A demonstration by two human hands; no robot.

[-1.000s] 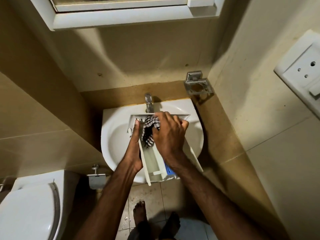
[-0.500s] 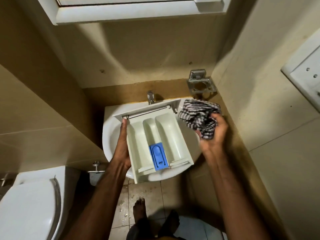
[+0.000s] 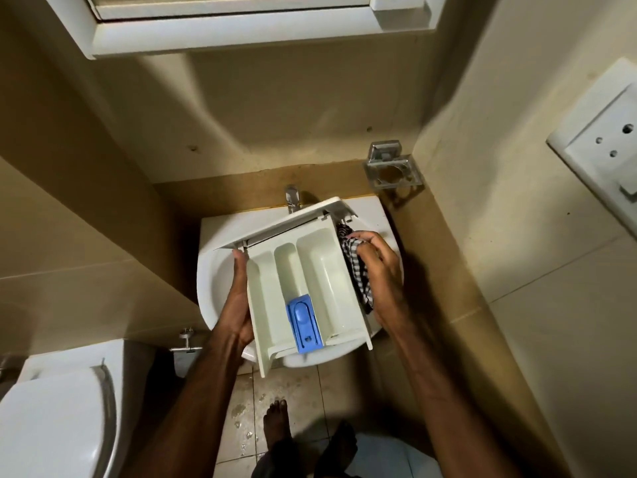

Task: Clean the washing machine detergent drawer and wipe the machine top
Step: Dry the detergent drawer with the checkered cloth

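The drawer (image 3: 303,291) is out of its machine and held over the sink (image 3: 220,270), its front panel toward the tap (image 3: 292,198) and its three compartments facing up. The left hand (image 3: 238,298) lies along the drawer's left wall, fingers mostly straight against the side and the thumb seemingly hooked under, though the underside is hidden. The right hand (image 3: 382,281) is curled round a checked cloth (image 3: 356,270) and presses it against the outside of the drawer's right wall. The two hands sit on opposite sides of the drawer, well apart.

As for progress, the compartments look pale and free of obvious residue, so the inside has probably had its wipe; in this dim light, fine film or streaks would not show. The blue cap (image 3: 305,324) sits in the middle compartment at the near end. The work now seems to be on the outer walls. Still to do, by my reading: the left wall and underside, perhaps a rinse, then refitting the drawer into the machine. The machine is nowhere in view, so wiping its top is a step not yet begun. Wet spots mark the floor tiles (image 3: 248,419) below the sink.
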